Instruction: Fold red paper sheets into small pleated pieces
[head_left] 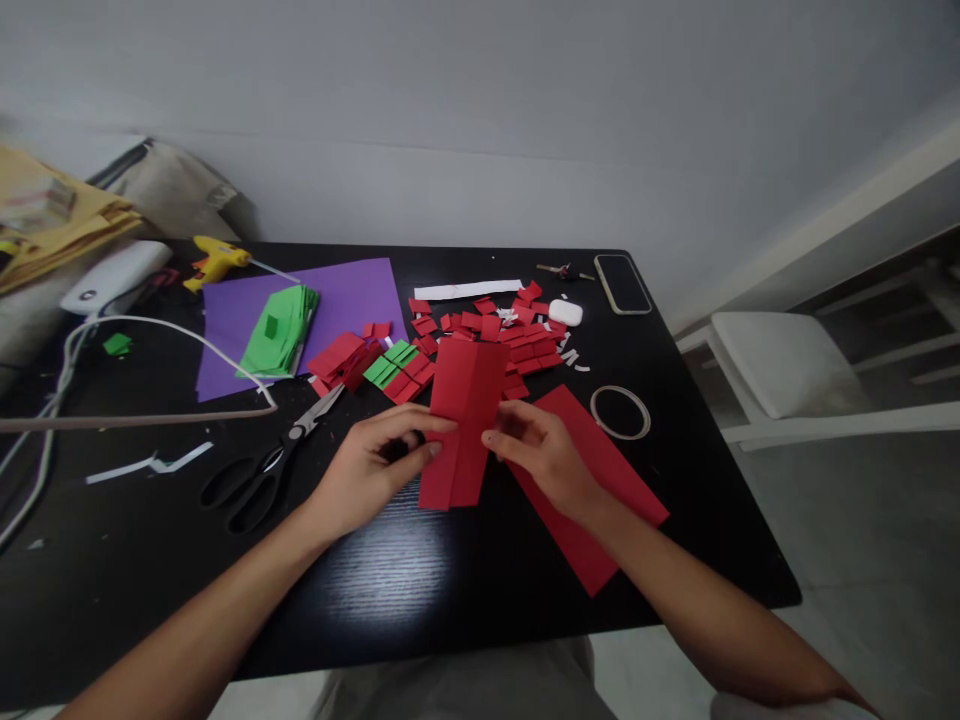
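Note:
A red paper strip (466,400) with a lengthwise crease is held up over the table between my two hands. My left hand (375,455) pinches its left edge, thumb in front. On the opposite edge, the fingers of my right hand (544,450) close on the paper. Beneath my right hand and forearm lies a larger red sheet (592,480), partly covered. Black-handled scissors (289,440) rest to the left of my left hand. Just beyond the held strip are many small folded red pieces (529,345) and a green folded piece (391,363).
A purple sheet (352,290) carries a green paper stack (274,335). Behind it sits a yellow glue gun (217,260). White cables (150,325) loop across the left side. At right are a tape ring (620,412), a phone (622,283), a white case (565,312) and a chair (780,365).

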